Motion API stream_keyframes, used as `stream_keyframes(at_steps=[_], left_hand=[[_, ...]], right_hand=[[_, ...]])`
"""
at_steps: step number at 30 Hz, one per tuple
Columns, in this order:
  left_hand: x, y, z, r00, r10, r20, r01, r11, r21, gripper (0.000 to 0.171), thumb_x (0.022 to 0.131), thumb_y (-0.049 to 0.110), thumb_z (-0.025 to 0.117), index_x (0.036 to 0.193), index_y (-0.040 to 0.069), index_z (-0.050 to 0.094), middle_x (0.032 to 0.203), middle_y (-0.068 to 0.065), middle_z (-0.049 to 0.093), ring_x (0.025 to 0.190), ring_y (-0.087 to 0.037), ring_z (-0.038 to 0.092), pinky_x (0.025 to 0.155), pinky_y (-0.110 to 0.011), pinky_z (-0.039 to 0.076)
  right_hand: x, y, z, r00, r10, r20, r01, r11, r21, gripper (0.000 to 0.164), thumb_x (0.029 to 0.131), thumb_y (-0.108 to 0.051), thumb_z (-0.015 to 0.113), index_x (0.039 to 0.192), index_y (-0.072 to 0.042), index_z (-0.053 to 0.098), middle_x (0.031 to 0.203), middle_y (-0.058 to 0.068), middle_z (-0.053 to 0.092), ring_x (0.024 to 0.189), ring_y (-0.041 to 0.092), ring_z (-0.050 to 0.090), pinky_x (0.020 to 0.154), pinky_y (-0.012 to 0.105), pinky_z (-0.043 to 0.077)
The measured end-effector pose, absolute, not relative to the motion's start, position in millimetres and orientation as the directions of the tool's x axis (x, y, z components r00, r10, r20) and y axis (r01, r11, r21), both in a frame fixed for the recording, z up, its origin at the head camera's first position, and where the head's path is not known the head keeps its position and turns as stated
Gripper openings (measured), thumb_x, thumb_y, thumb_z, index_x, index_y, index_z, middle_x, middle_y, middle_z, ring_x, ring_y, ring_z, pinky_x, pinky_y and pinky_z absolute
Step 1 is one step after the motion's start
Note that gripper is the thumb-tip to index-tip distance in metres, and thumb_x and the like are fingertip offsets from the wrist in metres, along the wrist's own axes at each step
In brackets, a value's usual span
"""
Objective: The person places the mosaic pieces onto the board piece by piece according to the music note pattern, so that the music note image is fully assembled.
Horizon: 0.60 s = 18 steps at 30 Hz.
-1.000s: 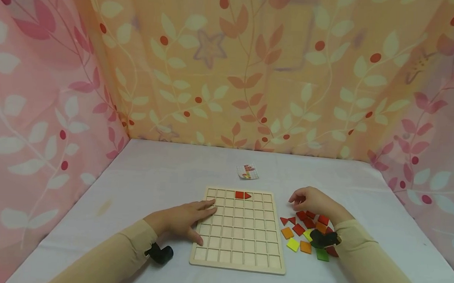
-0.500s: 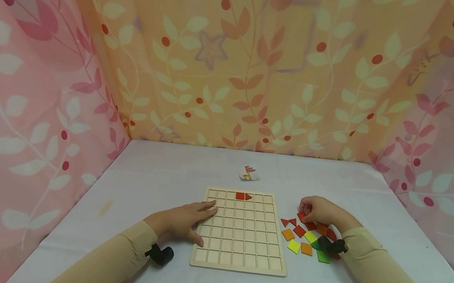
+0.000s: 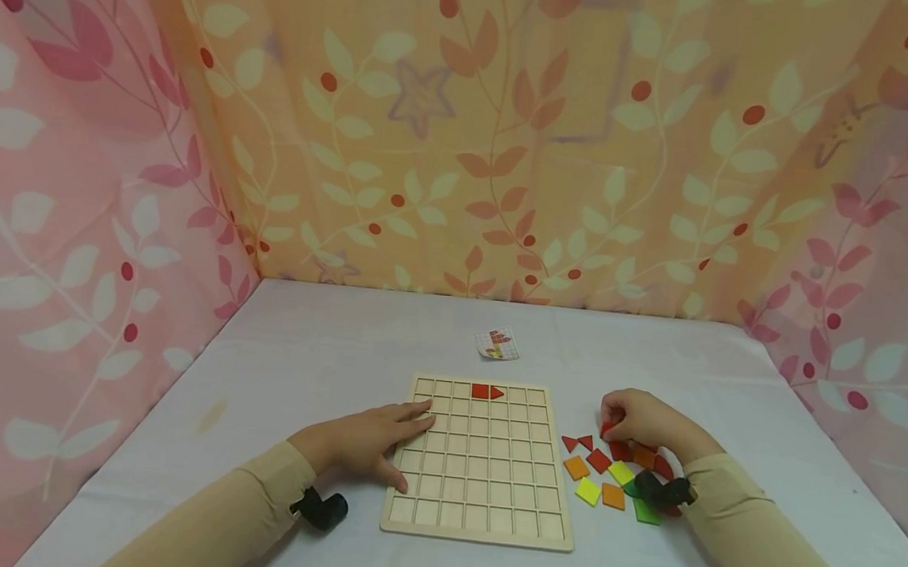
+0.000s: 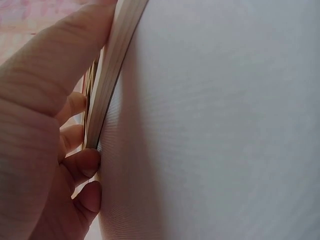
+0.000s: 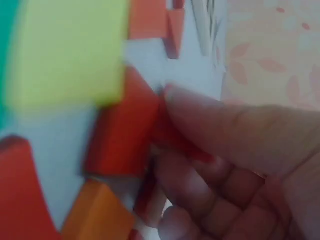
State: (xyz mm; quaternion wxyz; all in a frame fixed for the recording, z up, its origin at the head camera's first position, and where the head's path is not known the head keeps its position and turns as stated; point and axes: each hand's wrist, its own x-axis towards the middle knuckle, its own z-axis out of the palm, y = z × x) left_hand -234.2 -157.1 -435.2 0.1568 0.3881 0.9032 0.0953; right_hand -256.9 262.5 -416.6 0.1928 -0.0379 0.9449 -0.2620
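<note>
My left hand [image 3: 362, 440] rests with spread fingers on the left edge of a wooden grid board [image 3: 488, 490]. In the left wrist view, the thumb [image 4: 55, 55] lies along the board's side. A red square tile [image 3: 480, 391] and a red triangle tile [image 3: 497, 393] sit side by side in the board's top row. Right of the board, my right hand [image 3: 650, 422] pinches a red tile [image 5: 172, 132] between thumb and fingers at the pile's far side. Its full shape is partly hidden by the fingers. Another red tile [image 5: 125, 130] lies close beside it.
The loose tiles include small red triangles [image 3: 570, 444], orange squares [image 3: 576, 467], yellow squares [image 3: 588, 492] and a green tile [image 3: 647, 511]. A small printed card [image 3: 497, 344] lies beyond the board. Patterned curtains [image 3: 459, 150] enclose the white table [image 3: 309, 345].
My right hand has come down and right onto the pile and now pinches a red tile, which has tilted up. The left hand stays on the board.
</note>
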Motion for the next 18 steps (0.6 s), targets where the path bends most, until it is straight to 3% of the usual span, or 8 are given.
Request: stream_keyframes(at_steps=[4,10,18], left_hand=[[-234,-157,-434,-0.648,0.733,-0.207,0.672,0.678,0.298,0.1,0.068,0.072,0.052,0.147,0.026,0.015,0.154,0.002,0.006,0.139,-0.025,0.013,0.107,-0.046,0.023],[-234,-158,-434,-0.645,0.739,-0.196,0.681,0.672,0.292,0.099,0.068,0.072,0.052,0.147,0.026,0.015,0.154,0.002,0.007,0.139,-0.025,0.013,0.106,-0.047,0.024],[-234,-157,-435,-0.642,0.739,-0.203,0.68,0.671,0.295,0.099,0.069,0.072,0.052,0.148,0.024,0.015,0.154,0.001,0.006,0.139,-0.024,0.013,0.107,-0.045,0.023]], right_hand=[[-257,262,-412,-0.913,-0.203,-0.354,0.03,0.831,-0.555,0.007,0.079,-0.007,0.069,0.084,-0.013,0.068,0.073,0.003,0.059,0.059,0.019,0.052,0.055,0.03,0.048],[-263,251,-400,-0.923,-0.212,-0.322,0.006,0.828,-0.561,0.011,0.082,-0.008,0.066,0.09,-0.015,0.07,0.074,0.003,0.061,0.061,0.021,0.053,0.054,0.033,0.049],[-274,227,-395,-0.906,-0.328,-0.269,-0.086,0.762,-0.642,0.004,0.081,-0.01,0.068,0.08,-0.008,0.064,0.072,0.002,0.063,0.067,0.019,0.057,0.063,0.032,0.049]])
